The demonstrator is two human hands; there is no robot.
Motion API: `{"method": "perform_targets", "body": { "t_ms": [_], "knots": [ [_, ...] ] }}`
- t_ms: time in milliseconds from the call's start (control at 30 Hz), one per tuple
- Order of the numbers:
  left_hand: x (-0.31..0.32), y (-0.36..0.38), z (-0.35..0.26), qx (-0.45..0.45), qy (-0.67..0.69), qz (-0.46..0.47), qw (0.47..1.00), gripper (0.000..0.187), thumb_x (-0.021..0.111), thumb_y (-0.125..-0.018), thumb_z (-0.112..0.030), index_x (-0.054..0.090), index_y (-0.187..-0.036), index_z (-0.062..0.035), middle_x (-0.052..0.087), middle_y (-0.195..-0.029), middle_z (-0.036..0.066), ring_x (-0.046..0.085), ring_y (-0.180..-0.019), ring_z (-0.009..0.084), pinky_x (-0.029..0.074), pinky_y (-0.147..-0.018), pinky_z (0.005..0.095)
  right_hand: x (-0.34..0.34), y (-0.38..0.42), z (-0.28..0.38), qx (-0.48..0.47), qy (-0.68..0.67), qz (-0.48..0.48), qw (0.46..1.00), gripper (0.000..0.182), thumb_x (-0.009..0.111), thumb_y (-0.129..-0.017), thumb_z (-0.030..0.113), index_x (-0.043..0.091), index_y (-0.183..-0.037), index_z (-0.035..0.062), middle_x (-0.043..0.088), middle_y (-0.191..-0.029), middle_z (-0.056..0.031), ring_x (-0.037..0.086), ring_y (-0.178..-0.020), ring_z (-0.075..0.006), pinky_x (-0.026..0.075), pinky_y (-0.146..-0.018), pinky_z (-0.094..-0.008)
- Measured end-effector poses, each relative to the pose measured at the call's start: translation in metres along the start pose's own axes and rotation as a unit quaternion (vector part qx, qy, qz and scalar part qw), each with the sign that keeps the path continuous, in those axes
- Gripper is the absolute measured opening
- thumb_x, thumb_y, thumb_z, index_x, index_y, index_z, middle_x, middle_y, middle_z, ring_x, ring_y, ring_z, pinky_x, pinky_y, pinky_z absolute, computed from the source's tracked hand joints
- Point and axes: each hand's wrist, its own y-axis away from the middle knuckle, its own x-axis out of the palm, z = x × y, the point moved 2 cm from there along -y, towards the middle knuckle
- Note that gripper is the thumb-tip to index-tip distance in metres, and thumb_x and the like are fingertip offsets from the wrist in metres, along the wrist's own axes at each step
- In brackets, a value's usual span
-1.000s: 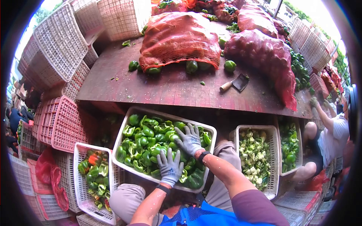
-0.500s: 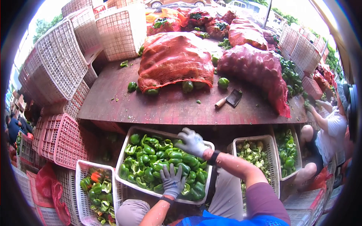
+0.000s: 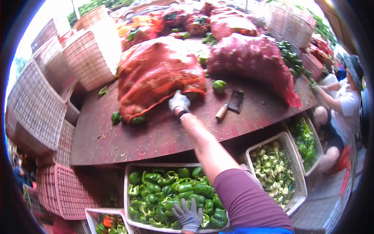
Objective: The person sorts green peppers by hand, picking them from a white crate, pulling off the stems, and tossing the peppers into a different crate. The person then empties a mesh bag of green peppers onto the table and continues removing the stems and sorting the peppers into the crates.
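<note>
My right hand [image 3: 179, 102], in a pale glove, reaches across the table [image 3: 156, 144] to the lower edge of the orange mesh sack [image 3: 156, 70]. Its fingers are curled at the netting, and a green pepper shows dimly under the mesh beside them. My left hand [image 3: 189, 215], in a grey glove, lies with spread fingers on the green peppers [image 3: 156, 199] in the white crate [image 3: 126, 191] below the table edge. To the right of my right hand lies a cleaver [image 3: 235, 101] with a wooden handle, and a loose green pepper [image 3: 219, 86] rests behind it.
A purple mesh sack [image 3: 249, 58] lies at the table's right. Crates [image 3: 37, 105] are stacked at the left. A crate of pale trimmings [image 3: 272, 167] stands at the right, and beyond it a person [image 3: 344, 97] in a white top sits by another pepper crate [image 3: 304, 144].
My right hand has moved from above the pepper crate up to the mesh sack. My left hand remains on the peppers. The camera view has shifted and tilted.
</note>
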Motion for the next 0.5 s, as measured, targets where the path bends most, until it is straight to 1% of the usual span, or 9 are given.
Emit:
{"method": "perform_targets", "body": {
  "t_ms": [100, 200, 233, 300, 333, 367, 433, 467, 500],
  "knots": [
    [0.001, 0.000, -0.003, 0.000, -0.012, -0.022, 1.000, 0.064, 0.063, -0.079, -0.049, 0.055, -0.136, -0.0199, 0.029, -0.147, 0.026, 0.018, -0.135, 0.0591, 0.013, -0.111, 0.0729, -0.008, 0.019, -0.013, -0.050, -0.041, 0.030, 0.997, 0.060, 0.055, -0.090, 0.043, 0.045, -0.137, 0.0068, 0.071, -0.108, -0.0211, 0.068, -0.103, -0.0375, 0.052, -0.089, -0.0487],
    [0.004, 0.002, -0.001, 0.009, -0.004, -0.026, 1.000, 0.071, 0.058, -0.083, -0.048, 0.049, -0.144, -0.0134, 0.021, -0.154, 0.028, 0.007, -0.142, 0.0583, -0.001, -0.116, 0.0677, -0.013, 0.048, -0.039, -0.106, -0.046, 0.071, 0.991, 0.084, 0.057, -0.087, 0.049, 0.023, -0.153, 0.0077, 0.070, -0.107, -0.0217, 0.067, -0.103, -0.0395, 0.050, -0.092, -0.0465],
    [0.000, 0.000, -0.003, 0.012, 0.006, -0.037, 0.999, 0.071, 0.059, -0.082, -0.048, 0.050, -0.143, -0.0130, 0.022, -0.153, 0.029, 0.007, -0.142, 0.0578, 0.000, -0.116, 0.0670, -0.021, 0.073, -0.048, -0.119, -0.057, 0.098, 0.986, 0.092, 0.057, -0.086, 0.051, 0.014, -0.157, 0.0081, 0.070, -0.108, -0.0225, 0.066, -0.105, -0.0401, 0.050, -0.093, -0.0456],
    [-0.014, 0.002, -0.007, 0.015, 0.022, -0.057, 0.998, 0.069, 0.060, -0.082, -0.046, 0.051, -0.142, -0.0122, 0.024, -0.153, 0.029, 0.009, -0.143, 0.0567, 0.001, -0.117, 0.0657, -0.038, 0.128, -0.067, -0.175, -0.042, 0.069, 0.981, 0.095, 0.053, -0.090, 0.048, 0.003, -0.158, 0.0056, 0.069, -0.109, -0.0222, 0.068, -0.099, -0.0341, 0.051, -0.088, -0.0466],
    [-0.025, 0.002, -0.010, 0.014, 0.024, -0.078, 0.997, 0.066, 0.067, -0.079, -0.044, 0.056, -0.136, -0.0133, 0.032, -0.148, 0.028, 0.018, -0.139, 0.0580, 0.011, -0.115, 0.0680, -0.048, 0.160, -0.075, -0.161, -0.097, 0.095, 0.978, 0.095, 0.057, -0.088, 0.047, 0.009, -0.158, 0.0054, 0.069, -0.109, -0.0218, 0.068, -0.101, -0.0335, 0.052, -0.089, -0.0456],
    [-0.033, 0.002, -0.011, 0.008, 0.034, -0.062, 0.997, 0.068, 0.067, -0.079, -0.045, 0.054, -0.138, -0.0142, 0.031, -0.150, 0.027, 0.019, -0.141, 0.0546, 0.011, -0.117, 0.0654, -0.057, 0.189, -0.084, -0.149, -0.150, 0.119, 0.970, 0.095, 0.062, -0.086, 0.046, 0.015, -0.157, 0.0052, 0.069, -0.109, -0.0215, 0.067, -0.102, -0.0329, 0.052, -0.090, -0.0445],
    [-0.049, 0.002, -0.010, -0.016, 0.066, -0.071, 0.995, 0.070, 0.067, -0.080, -0.047, 0.052, -0.140, -0.0144, 0.029, -0.153, 0.027, 0.020, -0.143, 0.0501, 0.013, -0.118, 0.0614, -0.063, 0.240, -0.104, -0.225, -0.283, 0.211, 0.908, 0.085, 0.070, -0.085, 0.036, 0.030, -0.152, 0.0047, 0.068, -0.113, -0.0196, 0.066, -0.105, -0.0305, 0.051, -0.092, -0.0415],
    [-0.065, 0.004, -0.009, -0.067, 0.158, -0.095, 0.981, 0.071, 0.066, -0.083, -0.047, 0.049, -0.142, -0.0113, 0.028, -0.154, 0.026, 0.019, -0.145, 0.0459, 0.015, -0.119, 0.0565, -0.072, 0.271, -0.113, -0.239, -0.316, 0.242, 0.886, 0.080, 0.072, -0.084, 0.030, 0.034, -0.150, 0.0043, 0.065, -0.119, -0.0199, 0.064, -0.110, -0.0291, 0.050, -0.095, -0.0399],
    [-0.065, 0.002, -0.002, -0.112, 0.191, -0.157, 0.963, 0.068, 0.062, -0.089, -0.048, 0.049, -0.142, -0.0069, 0.035, -0.151, 0.025, 0.027, -0.144, 0.0396, 0.020, -0.118, 0.0526, -0.082, 0.307, -0.120, -0.252, -0.349, 0.275, 0.860, 0.075, 0.073, -0.084, 0.025, 0.039, -0.147, 0.0039, 0.062, -0.126, -0.0202, 0.061, -0.115, -0.0277, 0.049, -0.098, -0.0384]
  ]
}}
